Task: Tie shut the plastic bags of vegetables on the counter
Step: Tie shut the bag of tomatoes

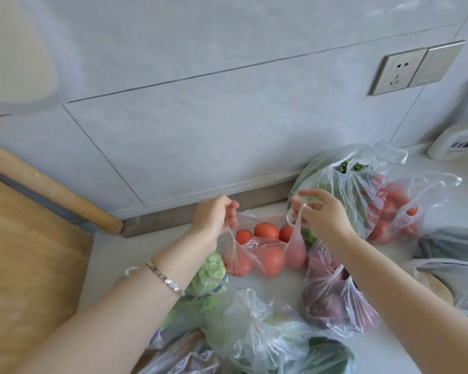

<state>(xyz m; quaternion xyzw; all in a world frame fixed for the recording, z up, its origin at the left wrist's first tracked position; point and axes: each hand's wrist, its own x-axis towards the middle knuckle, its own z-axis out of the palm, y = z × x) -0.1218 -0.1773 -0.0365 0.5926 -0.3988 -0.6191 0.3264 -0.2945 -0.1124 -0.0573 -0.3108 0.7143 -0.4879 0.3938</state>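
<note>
A clear plastic bag of red tomatoes (pixel 265 255) sits on the white counter (pixel 108 255) near the wall, its mouth open. My left hand (pixel 214 217) pinches the bag's left handle and holds it up. My right hand (pixel 322 211) pinches the right handle, the thin loop stretched between its fingers. The two handles are held apart. A bag of purple vegetables (pixel 333 295) lies under my right forearm with its top knotted. A knotted bag of greens (pixel 257 327) lies in front, close to me.
A cabbage (pixel 211 271) in plastic lies under my left wrist. Behind my right hand stand an open bag of greens (pixel 341 179) and another bag of tomatoes (pixel 397 209). A wooden board (pixel 30 255) fills the left. A white bottle (pixel 454 141) and wall socket (pixel 400 71) are at the right.
</note>
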